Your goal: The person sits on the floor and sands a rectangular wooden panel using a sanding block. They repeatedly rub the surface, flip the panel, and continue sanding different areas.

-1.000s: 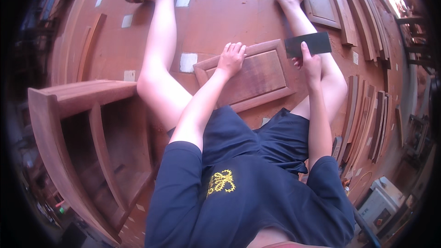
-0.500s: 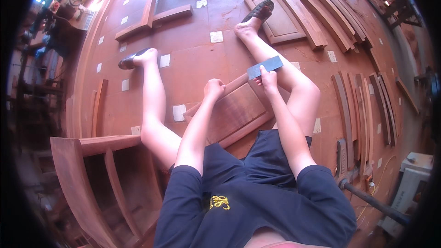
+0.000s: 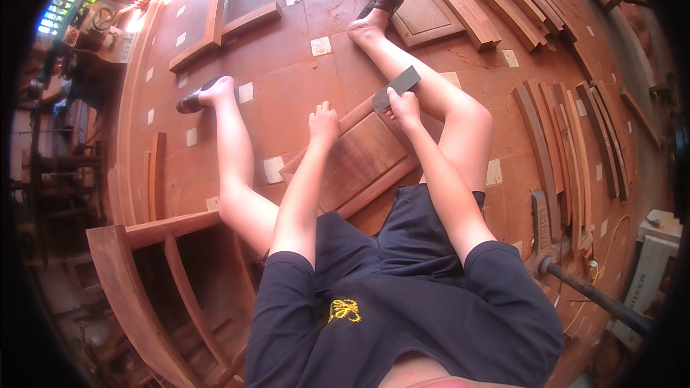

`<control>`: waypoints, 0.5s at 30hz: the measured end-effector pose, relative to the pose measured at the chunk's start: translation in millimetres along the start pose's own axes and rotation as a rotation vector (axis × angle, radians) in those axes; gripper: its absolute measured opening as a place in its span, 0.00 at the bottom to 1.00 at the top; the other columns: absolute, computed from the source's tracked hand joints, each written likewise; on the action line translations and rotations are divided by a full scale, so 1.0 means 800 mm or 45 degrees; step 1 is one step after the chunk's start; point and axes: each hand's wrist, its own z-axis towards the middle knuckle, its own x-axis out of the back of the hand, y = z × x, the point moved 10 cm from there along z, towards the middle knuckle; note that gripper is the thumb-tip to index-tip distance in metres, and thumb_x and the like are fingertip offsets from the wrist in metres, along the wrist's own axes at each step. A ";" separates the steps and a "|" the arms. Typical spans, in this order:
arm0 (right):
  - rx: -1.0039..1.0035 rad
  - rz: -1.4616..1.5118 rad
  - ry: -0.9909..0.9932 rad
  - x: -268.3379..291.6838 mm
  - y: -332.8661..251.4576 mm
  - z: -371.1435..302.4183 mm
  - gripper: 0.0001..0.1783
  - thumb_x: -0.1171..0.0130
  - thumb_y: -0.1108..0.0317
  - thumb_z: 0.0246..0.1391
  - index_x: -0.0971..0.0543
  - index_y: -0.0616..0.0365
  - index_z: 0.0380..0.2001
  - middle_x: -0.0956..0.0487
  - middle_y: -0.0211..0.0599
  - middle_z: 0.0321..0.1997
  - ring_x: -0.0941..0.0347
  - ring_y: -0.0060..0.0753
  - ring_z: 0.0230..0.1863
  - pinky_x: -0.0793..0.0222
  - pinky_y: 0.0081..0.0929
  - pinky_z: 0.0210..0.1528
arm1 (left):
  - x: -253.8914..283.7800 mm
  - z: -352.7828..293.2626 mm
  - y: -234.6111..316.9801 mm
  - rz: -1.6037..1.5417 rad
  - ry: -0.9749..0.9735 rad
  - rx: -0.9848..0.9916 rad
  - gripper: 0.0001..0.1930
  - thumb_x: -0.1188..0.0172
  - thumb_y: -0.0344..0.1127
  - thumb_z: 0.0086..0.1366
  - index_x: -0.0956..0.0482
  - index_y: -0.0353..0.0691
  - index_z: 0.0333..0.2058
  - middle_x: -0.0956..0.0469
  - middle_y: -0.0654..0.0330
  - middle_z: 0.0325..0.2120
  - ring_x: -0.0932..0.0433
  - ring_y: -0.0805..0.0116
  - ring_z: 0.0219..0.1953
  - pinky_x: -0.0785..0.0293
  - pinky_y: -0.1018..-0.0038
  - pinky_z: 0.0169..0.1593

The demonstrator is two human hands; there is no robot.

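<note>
A framed wooden panel (image 3: 359,162) rests slantwise between my legs. My right hand (image 3: 405,109) is closed on a flat grey rectangular block (image 3: 404,85), like a sanding block, with the thumb on top. It holds the block at the panel's far right corner, close to my right shin; whether block and wood touch, I cannot tell. Over the panel's far edge lies my left hand (image 3: 323,123), its fingers stretched forward and slightly apart, with nothing seen in them.
Another framed panel (image 3: 420,11) lies under my right foot. Long wooden boards (image 3: 496,3) and shorter strips (image 3: 568,151) lie to the right, near a metal clamp (image 3: 543,233). A wooden cabinet frame (image 3: 115,259) stands at my left; joined timbers (image 3: 251,20) lie ahead.
My left hand's fingers have gone from curled to stretched out, and the hand has shifted slightly left. The block in my right hand is tilted more steeply. The whole view has shifted a little.
</note>
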 end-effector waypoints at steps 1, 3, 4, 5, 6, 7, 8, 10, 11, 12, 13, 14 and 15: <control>0.001 -0.022 0.001 0.002 0.002 0.001 0.24 0.47 0.55 0.61 0.19 0.65 0.21 0.20 0.38 0.17 0.26 0.23 0.15 0.30 0.23 0.17 | -0.002 0.001 0.005 0.061 0.007 -0.022 0.07 0.40 0.34 0.55 0.19 0.40 0.32 0.29 0.58 0.44 0.29 0.62 0.49 0.29 0.64 0.45; 0.006 -0.027 -0.010 0.002 0.004 0.003 0.24 0.47 0.55 0.61 0.19 0.66 0.21 0.20 0.39 0.17 0.26 0.24 0.15 0.30 0.23 0.17 | -0.006 0.000 0.015 0.184 0.023 -0.068 0.09 0.41 0.33 0.54 0.20 0.40 0.35 0.29 0.58 0.45 0.29 0.63 0.48 0.31 0.67 0.45; 0.005 -0.017 -0.019 0.003 0.004 0.004 0.24 0.47 0.55 0.61 0.19 0.66 0.21 0.20 0.39 0.17 0.26 0.24 0.14 0.30 0.23 0.17 | -0.008 -0.002 0.016 0.182 0.030 -0.040 0.09 0.42 0.33 0.55 0.21 0.40 0.36 0.29 0.58 0.45 0.29 0.62 0.48 0.31 0.67 0.45; 0.006 -0.005 -0.027 0.003 0.006 0.004 0.25 0.47 0.54 0.60 0.19 0.66 0.21 0.20 0.39 0.17 0.26 0.24 0.14 0.30 0.23 0.17 | -0.009 -0.006 0.015 0.181 0.038 -0.012 0.10 0.42 0.32 0.55 0.22 0.39 0.37 0.30 0.57 0.45 0.30 0.62 0.48 0.32 0.67 0.46; -0.014 -0.034 -0.022 0.004 0.009 0.003 0.25 0.47 0.54 0.60 0.19 0.66 0.21 0.20 0.39 0.17 0.26 0.24 0.14 0.30 0.23 0.17 | -0.011 -0.009 0.013 0.181 0.046 0.016 0.11 0.42 0.32 0.55 0.23 0.39 0.38 0.30 0.57 0.45 0.30 0.62 0.48 0.32 0.66 0.46; -0.032 -0.062 -0.022 0.004 0.009 0.001 0.25 0.46 0.54 0.60 0.19 0.66 0.21 0.20 0.40 0.17 0.26 0.25 0.14 0.29 0.24 0.17 | -0.010 -0.013 0.010 0.152 0.064 0.043 0.11 0.42 0.31 0.55 0.23 0.38 0.38 0.30 0.57 0.46 0.30 0.62 0.48 0.32 0.66 0.46; -0.049 -0.089 -0.025 0.003 0.009 0.000 0.25 0.46 0.53 0.60 0.19 0.66 0.21 0.20 0.40 0.17 0.26 0.25 0.14 0.29 0.24 0.17 | -0.010 -0.016 0.005 0.124 0.081 0.072 0.11 0.43 0.30 0.55 0.24 0.38 0.39 0.30 0.57 0.46 0.29 0.61 0.48 0.31 0.66 0.46; -0.029 -0.124 -0.010 0.004 0.006 -0.003 0.27 0.47 0.52 0.59 0.19 0.65 0.17 0.20 0.39 0.15 0.24 0.30 0.16 0.26 0.28 0.23 | -0.002 -0.023 -0.007 -0.018 0.147 0.155 0.11 0.44 0.29 0.57 0.24 0.37 0.40 0.30 0.56 0.47 0.30 0.60 0.48 0.31 0.64 0.47; -0.021 -0.166 -0.005 0.004 0.006 -0.003 0.27 0.47 0.52 0.59 0.19 0.65 0.18 0.20 0.40 0.15 0.22 0.34 0.18 0.25 0.30 0.26 | 0.005 -0.027 -0.015 -0.131 0.195 0.209 0.10 0.45 0.29 0.58 0.25 0.37 0.40 0.30 0.56 0.47 0.30 0.59 0.49 0.31 0.63 0.48; -0.012 -0.209 -0.002 0.002 0.006 -0.005 0.27 0.47 0.51 0.58 0.18 0.66 0.19 0.20 0.42 0.16 0.21 0.38 0.19 0.24 0.33 0.29 | 0.012 -0.033 -0.026 -0.243 0.242 0.266 0.10 0.45 0.28 0.59 0.25 0.36 0.40 0.30 0.56 0.47 0.30 0.58 0.50 0.31 0.62 0.48; 0.053 -0.316 0.041 0.006 0.007 -0.008 0.28 0.47 0.50 0.59 0.19 0.66 0.19 0.20 0.43 0.16 0.21 0.38 0.18 0.24 0.33 0.28 | 0.009 -0.043 -0.032 -0.359 0.193 0.291 0.10 0.46 0.29 0.60 0.25 0.35 0.40 0.30 0.55 0.46 0.30 0.57 0.50 0.31 0.61 0.49; 0.126 -0.424 0.092 0.012 0.005 -0.006 0.29 0.46 0.49 0.59 0.19 0.67 0.19 0.20 0.44 0.16 0.22 0.37 0.17 0.24 0.33 0.27 | 0.008 -0.050 -0.039 -0.480 0.153 0.309 0.10 0.46 0.29 0.61 0.25 0.35 0.41 0.29 0.55 0.45 0.30 0.56 0.50 0.31 0.60 0.50; 0.198 -0.533 0.143 0.016 0.004 -0.005 0.30 0.46 0.48 0.59 0.20 0.67 0.19 0.21 0.46 0.16 0.23 0.37 0.16 0.24 0.33 0.26 | 0.007 -0.060 -0.046 -0.599 0.110 0.328 0.09 0.46 0.29 0.62 0.25 0.34 0.41 0.28 0.54 0.44 0.30 0.54 0.50 0.31 0.59 0.52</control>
